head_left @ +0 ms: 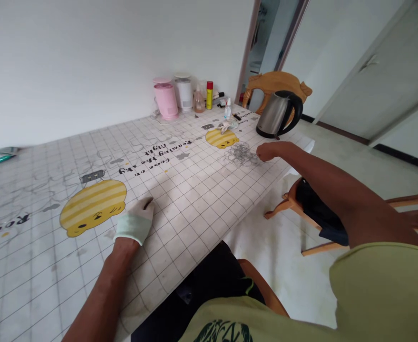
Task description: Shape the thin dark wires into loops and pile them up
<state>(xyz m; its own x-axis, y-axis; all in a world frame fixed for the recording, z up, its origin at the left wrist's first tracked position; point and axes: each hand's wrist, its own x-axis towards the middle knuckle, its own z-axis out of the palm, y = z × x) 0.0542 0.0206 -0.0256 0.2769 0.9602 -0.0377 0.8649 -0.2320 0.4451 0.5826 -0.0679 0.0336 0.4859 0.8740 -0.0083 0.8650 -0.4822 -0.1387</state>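
My left hand [137,219], in a white and pale green knit glove, rests on the tabletop beside a yellow striped cartoon print [93,206]. Its fingers are curled in, with a dark gap near the thumb; whatever they may hold is hidden. Bare and stretched far to the right, my right hand [267,151] is closed on the table. It meets the right edge of a loose tangle of thin grey strands [242,155]. Whether it grips any strands I cannot tell. Behind this hand stands a steel electric kettle [275,115] with a black handle.
Along the wall are a pink appliance [166,99], a white appliance [185,94], a pump bottle [199,100] and a yellow can with a red cap [209,96]. A crumpled whitish item [228,125] lies before them. Wooden chairs [283,83] stand around the checked tablecloth [194,209].
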